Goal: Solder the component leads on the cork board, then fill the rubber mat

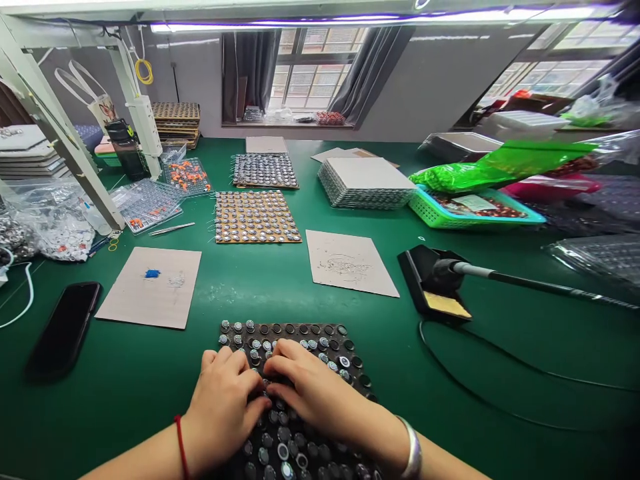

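Black board: the black board [295,337] lies at the near middle of the green table [260,300], under both hands, with small round pieces [283,451] across it, some silvery, some dark.
Left hand: I have the left hand [225,393] over the board's left side, fingers bent and the thumb drawn in narrow; I cannot tell whether a piece is pinched there. A red cord [181,447] circles the wrist.
Right hand: I see the right hand [315,387] reaching in from the right, its thumb and forefinger narrow and close to the left fingertips; what they hold is too hidden to tell. A silver bangle [413,447] is on this wrist.
Left of the board: a dark phone [65,330] lies beside a cardboard sheet [145,300] bearing blue parts [152,273]; tweezers [173,228] lie farther back.
Beyond the board: a tan board [257,217] with rows of round pieces, and to its right a second sheet [345,250] with fine dark bits.
Right side: a black stand [420,270] with a yellow sponge [447,305].
Far right: a green basket [425,210] beside a stack of flat sheets [367,177].
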Available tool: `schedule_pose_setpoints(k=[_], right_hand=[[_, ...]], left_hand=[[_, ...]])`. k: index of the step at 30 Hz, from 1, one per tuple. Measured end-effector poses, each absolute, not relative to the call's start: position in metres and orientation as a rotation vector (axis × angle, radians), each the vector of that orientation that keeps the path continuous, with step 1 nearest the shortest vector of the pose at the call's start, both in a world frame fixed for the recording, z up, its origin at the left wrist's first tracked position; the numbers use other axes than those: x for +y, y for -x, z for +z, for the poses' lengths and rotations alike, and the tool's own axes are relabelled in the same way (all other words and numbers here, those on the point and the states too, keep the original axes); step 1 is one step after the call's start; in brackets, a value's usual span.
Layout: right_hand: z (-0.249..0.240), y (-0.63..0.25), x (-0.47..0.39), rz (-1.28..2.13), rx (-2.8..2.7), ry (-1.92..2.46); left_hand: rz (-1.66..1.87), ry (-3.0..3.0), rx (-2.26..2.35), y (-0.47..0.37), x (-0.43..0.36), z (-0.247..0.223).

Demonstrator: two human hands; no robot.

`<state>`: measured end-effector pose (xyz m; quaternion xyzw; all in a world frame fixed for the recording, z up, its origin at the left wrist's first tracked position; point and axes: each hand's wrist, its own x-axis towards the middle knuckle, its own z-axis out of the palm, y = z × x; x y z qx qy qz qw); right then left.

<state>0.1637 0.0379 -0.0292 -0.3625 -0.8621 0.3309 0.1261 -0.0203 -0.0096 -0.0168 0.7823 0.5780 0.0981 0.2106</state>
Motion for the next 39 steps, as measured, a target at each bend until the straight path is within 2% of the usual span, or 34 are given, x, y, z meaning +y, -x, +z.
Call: schedule_pose_setpoints(k=[21, 30, 39], right_hand=[[-0.010, -0.176, 0.052, 1.219, -2.191, 1.046], [-0.005, -0.167, 0.033, 1.276, -2.266, 0.993], [-0.023, -0.112, 0.009, 1.172, -2.605, 0.779]], left_hand=[[0.237, -2.302, 1.512, 0.021, -0.009, -0.019], [0.290, -2.178, 1.511, 0.036, -0.009, -0.008], [0.582, -1.855, 1.714, 0.088, -0.054, -0.006]])
